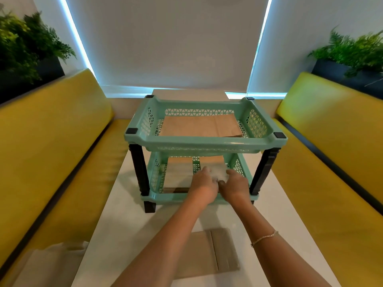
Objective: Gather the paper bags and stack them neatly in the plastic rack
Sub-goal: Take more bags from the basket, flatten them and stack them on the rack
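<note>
A mint-green two-tier plastic rack [207, 142] with black legs stands on the white table. Its upper tray holds a flat stack of brown paper bags [199, 127]. In the lower tray lies another stack of bags [178, 175] on the left. My left hand [204, 185] and my right hand [234, 186] reach into the lower tray side by side, both gripping a pale paper bag [216, 172] on the tray's right side. One more brown bag [215, 253] lies flat on the table near me, partly under my forearms.
Yellow bench seats [51, 141] run along both sides of the white table [290, 214]. Potted ferns [356, 52] stand behind each bench. A beige cloth [51, 264] lies at the lower left. A white blind covers the window behind the rack.
</note>
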The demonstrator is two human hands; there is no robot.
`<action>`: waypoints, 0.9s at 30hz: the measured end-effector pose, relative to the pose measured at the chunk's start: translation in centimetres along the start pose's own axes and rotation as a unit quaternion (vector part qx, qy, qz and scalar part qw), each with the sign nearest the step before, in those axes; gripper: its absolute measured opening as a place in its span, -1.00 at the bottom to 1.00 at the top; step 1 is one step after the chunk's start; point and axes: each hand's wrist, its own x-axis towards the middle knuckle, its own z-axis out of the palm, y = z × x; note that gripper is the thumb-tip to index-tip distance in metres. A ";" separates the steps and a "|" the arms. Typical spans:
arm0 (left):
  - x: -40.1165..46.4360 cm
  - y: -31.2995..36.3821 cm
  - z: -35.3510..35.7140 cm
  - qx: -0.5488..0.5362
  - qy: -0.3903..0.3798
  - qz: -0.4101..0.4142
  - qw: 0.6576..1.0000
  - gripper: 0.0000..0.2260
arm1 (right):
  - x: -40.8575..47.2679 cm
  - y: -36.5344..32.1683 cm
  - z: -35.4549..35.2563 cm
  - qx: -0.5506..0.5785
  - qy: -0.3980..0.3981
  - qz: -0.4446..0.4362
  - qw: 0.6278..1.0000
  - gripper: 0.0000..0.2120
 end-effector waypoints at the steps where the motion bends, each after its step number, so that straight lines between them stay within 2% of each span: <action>1: -0.7 -0.3 -0.4 -0.012 -0.002 0.003 1.000 -0.66 | -0.6 0.0 -0.1 0.006 0.002 0.001 1.000 -0.63; 4: -3.3 -2.4 -1.2 -0.009 -0.012 0.014 1.000 -0.73 | -3.0 0.9 0.0 0.020 0.005 0.001 1.000 -0.63; 6: -5.2 -4.6 -1.3 0.003 -0.021 -0.010 1.000 -0.74 | -4.8 2.5 0.4 -0.003 -0.011 0.014 1.000 -0.64; 10: -8.4 -9.1 -0.5 0.090 -0.065 -0.126 0.986 -0.64 | -8.3 6.5 1.9 -0.083 -0.087 0.077 0.990 -0.60; 13: -10.0 -10.9 0.5 0.141 -0.078 -0.203 0.966 -0.51 | -10.1 7.7 2.8 -0.081 -0.130 0.135 0.979 -0.49; 16: -11.0 -11.0 1.4 0.151 -0.070 -0.211 0.963 -0.33 | -10.9 7.4 3.1 -0.029 -0.140 0.167 0.975 -0.32; 19: -11.5 -10.7 2.0 0.148 -0.062 -0.204 0.966 -0.27 | -11.0 7.0 3.1 -0.001 -0.159 0.186 0.970 -0.25; 23: -11.7 -10.8 2.0 0.107 -0.061 -0.209 0.970 -0.14 | -11.2 7.0 2.6 0.064 -0.193 0.210 0.956 -0.34; 27: -12.2 -11.2 1.7 0.014 -0.005 -0.190 0.982 0.04 | -11.9 7.7 2.0 0.201 -0.211 0.150 0.945 -0.59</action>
